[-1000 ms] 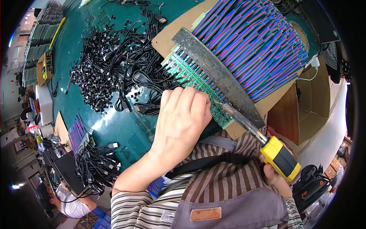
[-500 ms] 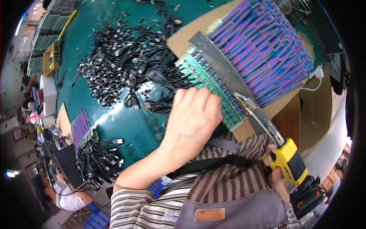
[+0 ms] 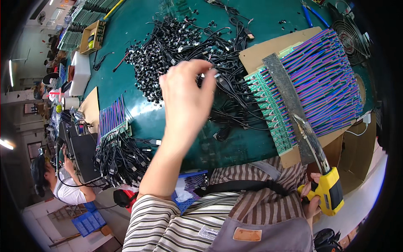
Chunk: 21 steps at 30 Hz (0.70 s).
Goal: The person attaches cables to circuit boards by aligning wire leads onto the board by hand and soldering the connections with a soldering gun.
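Note:
My left hand [image 3: 187,92] hovers over a pile of small black-and-silver connectors [image 3: 145,63] and black cables. Its thumb and index finger are apart, with nothing clearly visible between them. In my right hand [image 3: 310,194] is a yellow-and-black soldering gun [image 3: 329,191], held by its grip; the long metal tip points up-left, over a flat metal bar [image 3: 289,96]. That bar lies across a row of green circuit boards [image 3: 273,113] with many purple, blue and red striped wires [image 3: 327,84] fanning out to the right. Black USB cables [image 3: 239,105] run to the boards' left edge.
Brown cardboard [image 3: 268,48] lies under the boards on the green table. At lower left hangs a bundle of finished-looking cables [image 3: 121,159]. Blue-handled pliers [image 3: 312,17] and a round fan [image 3: 350,40] are at far right. A co-worker [image 3: 69,187] sits at left.
My left hand has moved left, away from the circuit boards to over the connector pile, and its thumb and index finger have parted. The view has shifted; the soldering gun stays in my right hand.

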Motion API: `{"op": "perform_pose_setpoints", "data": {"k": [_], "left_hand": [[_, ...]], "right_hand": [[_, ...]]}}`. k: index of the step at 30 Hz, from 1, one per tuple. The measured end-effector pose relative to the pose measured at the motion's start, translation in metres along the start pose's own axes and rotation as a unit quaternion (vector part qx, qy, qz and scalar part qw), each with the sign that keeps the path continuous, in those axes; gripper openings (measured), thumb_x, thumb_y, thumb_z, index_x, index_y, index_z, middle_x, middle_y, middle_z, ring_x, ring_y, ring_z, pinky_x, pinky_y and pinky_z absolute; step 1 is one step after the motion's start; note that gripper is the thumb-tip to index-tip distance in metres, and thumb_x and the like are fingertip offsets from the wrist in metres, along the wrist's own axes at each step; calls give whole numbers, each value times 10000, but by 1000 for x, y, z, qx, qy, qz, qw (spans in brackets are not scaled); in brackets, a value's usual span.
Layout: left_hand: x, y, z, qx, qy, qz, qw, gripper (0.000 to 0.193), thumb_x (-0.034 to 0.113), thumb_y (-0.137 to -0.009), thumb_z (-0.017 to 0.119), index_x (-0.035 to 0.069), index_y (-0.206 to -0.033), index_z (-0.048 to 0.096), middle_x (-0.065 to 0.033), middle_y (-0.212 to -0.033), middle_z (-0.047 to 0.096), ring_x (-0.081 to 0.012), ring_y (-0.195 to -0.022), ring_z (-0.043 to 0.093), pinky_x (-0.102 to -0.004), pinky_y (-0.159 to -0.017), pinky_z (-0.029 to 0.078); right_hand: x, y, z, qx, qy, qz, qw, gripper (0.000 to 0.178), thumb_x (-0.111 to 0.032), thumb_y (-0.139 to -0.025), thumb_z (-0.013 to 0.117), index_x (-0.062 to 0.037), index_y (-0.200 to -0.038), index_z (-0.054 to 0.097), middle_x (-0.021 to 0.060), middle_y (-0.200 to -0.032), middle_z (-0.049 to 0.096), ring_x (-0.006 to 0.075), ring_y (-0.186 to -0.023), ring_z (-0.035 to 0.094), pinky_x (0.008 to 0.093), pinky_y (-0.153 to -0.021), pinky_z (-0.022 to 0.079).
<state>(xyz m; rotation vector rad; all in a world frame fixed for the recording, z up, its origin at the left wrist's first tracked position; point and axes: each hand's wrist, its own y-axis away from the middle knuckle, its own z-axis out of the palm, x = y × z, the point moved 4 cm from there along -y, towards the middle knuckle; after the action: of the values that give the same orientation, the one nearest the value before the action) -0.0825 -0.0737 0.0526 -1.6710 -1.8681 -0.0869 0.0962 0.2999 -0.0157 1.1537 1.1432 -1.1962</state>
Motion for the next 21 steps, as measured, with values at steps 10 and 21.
{"op": "perform_pose_setpoints", "data": {"k": [10, 21], "left_hand": [[-50, -17, 10, -38, 169, -152, 973, 181, 143, -827, 743, 53, -983, 764, -41, -734, 706, -63, -662, 602, -232, -601, 452], [74, 65, 18, -180, 229, -30, 956, 101, 25, -743, 791, 24, -830, 739, -12, -683, 618, -71, -604, 549, -220, -574, 445]], "right_hand": [[-13, -1, 11, 1, 93, 130, 987, 922, -758, -858, 471, 0, -1382, 432, -10, -788, 499, 91, -697, 473, 261, -634, 392], [-12, 12, -2, 15, 146, 61, 987, 620, -576, -883, 606, -2, -1115, 568, 48, -826, 604, 150, -680, 557, 287, -633, 434]]}}
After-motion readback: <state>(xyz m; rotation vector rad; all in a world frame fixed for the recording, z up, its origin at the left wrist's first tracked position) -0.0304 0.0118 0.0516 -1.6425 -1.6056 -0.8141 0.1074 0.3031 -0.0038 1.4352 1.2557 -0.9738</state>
